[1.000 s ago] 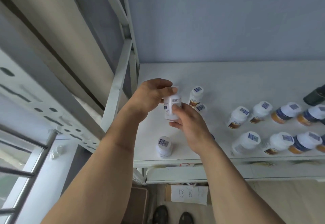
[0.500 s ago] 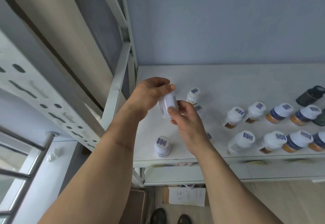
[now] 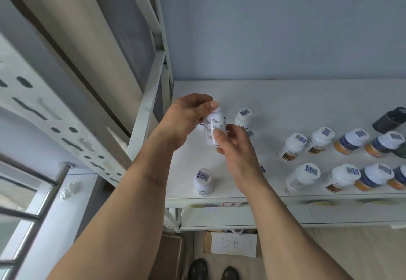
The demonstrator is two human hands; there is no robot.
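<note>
Both hands hold a white pill bottle (image 3: pixel 212 126) above the left part of the white shelf (image 3: pixel 285 99), its printed label facing me. My left hand (image 3: pixel 189 117) grips its top end, thumb over the cap. My right hand (image 3: pixel 237 148) pinches its lower part, thumb on the label. Behind it stands another white bottle (image 3: pixel 242 118). One more white bottle (image 3: pixel 203 182) stands alone near the shelf's front edge.
Two rows of white and orange-labelled bottles (image 3: pixel 342 159) fill the shelf's right side, with a dark bottle (image 3: pixel 388 120) lying at far right. A metal rack upright (image 3: pixel 149 95) rises on the left. A cardboard box (image 3: pixel 230 244) and my shoes (image 3: pixel 213 271) show below.
The bottle has been turned in my hands, from upright to tilted with the printed label now facing me. My left thumb has shifted over its top end.
</note>
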